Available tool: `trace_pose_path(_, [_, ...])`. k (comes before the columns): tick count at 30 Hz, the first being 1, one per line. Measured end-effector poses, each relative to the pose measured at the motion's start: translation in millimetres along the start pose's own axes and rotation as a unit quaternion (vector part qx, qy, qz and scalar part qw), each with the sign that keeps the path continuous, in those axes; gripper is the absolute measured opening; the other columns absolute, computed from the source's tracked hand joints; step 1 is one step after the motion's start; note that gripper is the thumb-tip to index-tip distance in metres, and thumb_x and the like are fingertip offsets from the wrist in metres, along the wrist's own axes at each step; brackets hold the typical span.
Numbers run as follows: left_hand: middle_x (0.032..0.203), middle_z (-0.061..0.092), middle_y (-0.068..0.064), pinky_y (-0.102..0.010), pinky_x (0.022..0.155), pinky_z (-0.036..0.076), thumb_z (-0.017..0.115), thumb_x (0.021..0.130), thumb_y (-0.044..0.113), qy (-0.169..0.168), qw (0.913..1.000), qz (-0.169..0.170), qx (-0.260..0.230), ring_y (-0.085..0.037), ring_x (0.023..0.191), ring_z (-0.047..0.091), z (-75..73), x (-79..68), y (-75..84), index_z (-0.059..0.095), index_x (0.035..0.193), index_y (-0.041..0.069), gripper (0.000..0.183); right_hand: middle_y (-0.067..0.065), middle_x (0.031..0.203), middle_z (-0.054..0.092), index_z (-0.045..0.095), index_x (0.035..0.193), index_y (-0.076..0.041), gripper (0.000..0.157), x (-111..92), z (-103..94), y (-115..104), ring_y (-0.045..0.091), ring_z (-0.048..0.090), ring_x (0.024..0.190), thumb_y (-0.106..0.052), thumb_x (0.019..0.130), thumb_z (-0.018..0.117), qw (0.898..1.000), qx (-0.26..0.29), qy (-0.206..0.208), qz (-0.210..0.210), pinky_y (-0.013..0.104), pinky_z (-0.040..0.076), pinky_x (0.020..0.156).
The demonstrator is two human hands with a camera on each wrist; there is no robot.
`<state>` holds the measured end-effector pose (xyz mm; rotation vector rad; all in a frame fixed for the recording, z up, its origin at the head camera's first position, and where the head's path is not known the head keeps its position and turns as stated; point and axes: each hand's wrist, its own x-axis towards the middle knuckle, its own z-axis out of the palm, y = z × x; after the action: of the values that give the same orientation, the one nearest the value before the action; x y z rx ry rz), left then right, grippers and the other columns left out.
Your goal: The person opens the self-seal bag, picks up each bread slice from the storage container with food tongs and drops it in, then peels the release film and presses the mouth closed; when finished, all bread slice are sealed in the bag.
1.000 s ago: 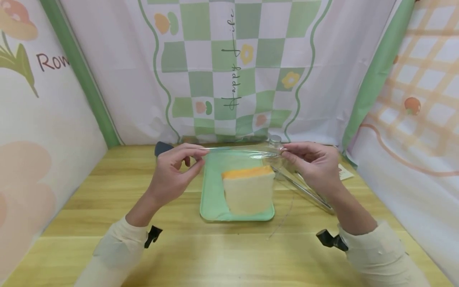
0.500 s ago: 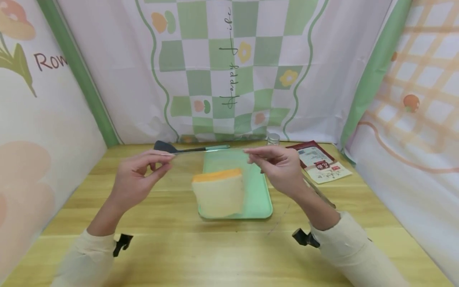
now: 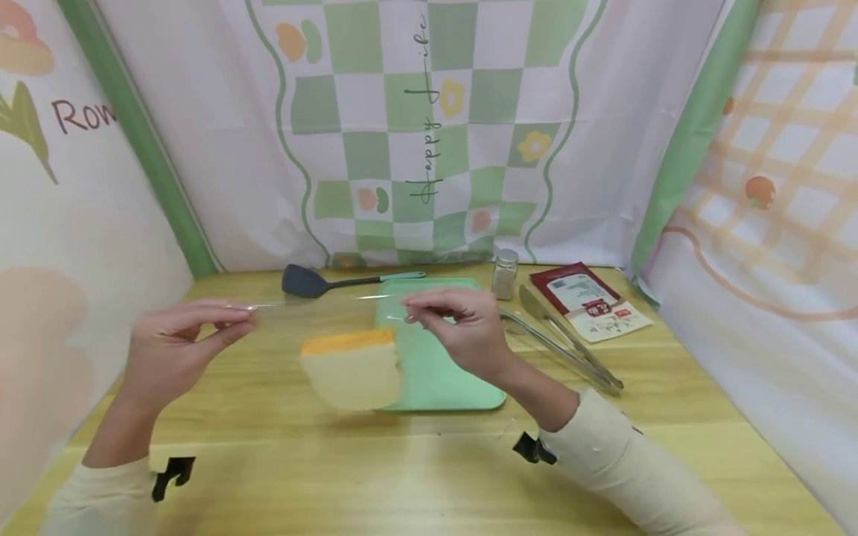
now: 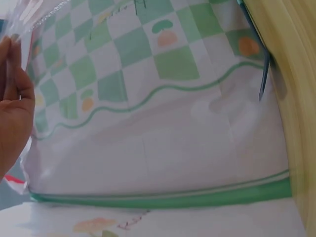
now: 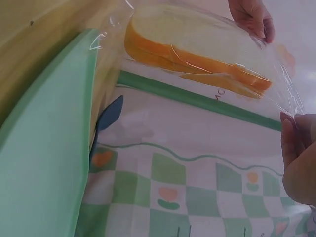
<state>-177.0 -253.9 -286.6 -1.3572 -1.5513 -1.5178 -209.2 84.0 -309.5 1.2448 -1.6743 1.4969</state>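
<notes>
A clear plastic bag (image 3: 322, 309) with toast slices (image 3: 351, 372) inside hangs between my two hands, over the table and the left part of a green tray (image 3: 449, 380). My left hand (image 3: 177, 357) pinches the left end of its top edge. At the other end, my right hand (image 3: 462, 331) pinches the film between thumb and fingers. In the right wrist view the bread (image 5: 197, 39) shows pale faces and orange crusts through the film. The left wrist view has only my left hand (image 4: 15, 108) and a bit of plastic at its left edge.
Behind the tray lies a dark spatula (image 3: 304, 281) with a light green handle. A glass jar (image 3: 505, 277) with a metal lid stands at the back. Metal tongs (image 3: 570, 346) and a red and white packet (image 3: 590, 298) lie on the right.
Both hands have moved left with the bag, carrying the bread from over the tray to its left side. The tongs, jar and packet at the right have come into clearer view.
</notes>
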Motion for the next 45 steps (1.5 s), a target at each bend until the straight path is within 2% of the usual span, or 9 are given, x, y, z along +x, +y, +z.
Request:
trace_pose_path(2, [0.095,0.073,-0.024,-0.020,0.080,0.055,0.077,0.080,-0.008,-0.009,0.9997,0.018,-0.016,-0.021,0.092,0.073,-6.8,-0.1,5.2,0.068,0.085,-0.021,0.017,0.018,0.090,0.075,0.075,0.090,0.006,0.016,-0.5,7.7,-2.2,0.025,0.073,0.075,0.017,0.080,0.072,1.000,-0.018,-0.013,-0.016,0.028,0.058,0.062])
trace_pose_path(6, [0.095,0.072,-0.026,-0.023,0.084,0.055,0.076,0.080,-0.009,-0.032,0.9988,0.024,-0.028,-0.023,0.093,0.073,-21.8,-0.6,16.7,0.066,0.084,-0.024,0.019,0.012,0.089,0.076,0.077,0.091,0.000,0.015,-0.7,20.5,-8.6,0.016,0.073,0.076,0.010,0.080,0.075,0.997,-0.052,-0.030,-0.039,0.023,0.056,0.058])
trace_pose_path(11, [0.101,0.071,-0.027,-0.024,0.087,0.054,0.072,0.083,-0.010,-0.061,0.9974,-0.001,-0.037,-0.023,0.098,0.072,-36.4,-0.9,20.2,0.064,0.089,-0.027,0.020,0.009,0.089,0.076,0.078,0.093,-0.001,0.011,3.6,30.4,-11.5,0.010,0.070,0.069,0.005,0.085,0.074,0.999,-0.035,-0.031,0.018,0.023,0.052,0.050])
trace_pose_path(16, [0.098,0.070,-0.029,-0.025,0.086,0.055,0.073,0.082,-0.012,-0.022,0.9978,0.043,-0.045,-0.025,0.097,0.072,-34.2,2.1,23.1,0.065,0.085,-0.026,0.016,0.014,0.087,0.076,0.077,0.090,0.003,0.010,5.5,33.9,-19.9,0.013,0.067,0.062,0.009,0.083,0.073,0.999,0.009,-0.038,0.034,0.023,0.049,0.046])
trace_pose_path(23, [0.090,0.070,-0.030,-0.026,0.083,0.056,0.075,0.077,-0.016,0.046,0.9968,0.052,-0.040,-0.027,0.090,0.073,-38.0,6.8,18.4,0.063,0.077,-0.027,0.016,0.018,0.089,0.075,0.076,0.088,0.005,0.009,16.3,40.8,-21.0,0.009,0.066,0.061,0.011,0.083,0.073,0.998,0.030,-0.013,0.051,0.020,0.039,0.042])
trace_pose_path(31, [0.089,0.070,-0.031,-0.020,0.074,0.056,0.075,0.075,-0.019,0.088,0.9944,0.038,-0.044,-0.027,0.085,0.074,-42.7,-7.3,18.0,0.061,0.077,-0.029,0.016,0.013,0.087,0.076,0.077,0.087,0.002,0.013,18.0,49.2,-15.5,0.016,0.073,0.073,0.012,0.082,0.072,0.999,-0.026,-0.021,-0.039,0.021,0.052,0.052])
trace_pose_path(35, [0.091,0.071,-0.030,-0.021,0.074,0.057,0.073,0.077,-0.020,0.092,0.9944,0.021,-0.047,-0.026,0.085,0.074,-43.8,-10.1,14.7,0.061,0.080,-0.030,0.016,0.012,0.087,0.076,0.077,0.087,0.001,0.013,20.1,52.0,-8.2,0.016,0.072,0.073,0.012,0.083,0.071,0.999,-0.034,-0.014,-0.034,0.022,0.049,0.048])
trace_pose_path(40, [0.094,0.071,-0.030,-0.023,0.076,0.057,0.071,0.077,-0.022,0.069,0.9953,-0.005,-0.068,-0.026,0.086,0.074,-45.3,-13.3,8.6,0.062,0.083,-0.029,0.014,0.016,0.087,0.075,0.076,0.089,0.005,0.008,17.7,50.6,-0.6,0.015,0.071,0.069,0.010,0.084,0.071,0.998,0.007,-0.017,0.052,0.027,0.047,0.042])
trace_pose_path(45, [0.097,0.071,-0.029,-0.024,0.082,0.056,0.072,0.080,-0.016,0.017,0.9985,-0.007,-0.052,-0.025,0.091,0.073,-50.7,-17.2,12.2,0.063,0.085,-0.027,0.015,0.019,0.091,0.075,0.075,0.091,0.008,0.006,13.9,50.1,-7.2,0.018,0.073,0.077,0.007,0.088,0.069,0.983,0.082,-0.026,0.163,0.038,0.055,0.048])
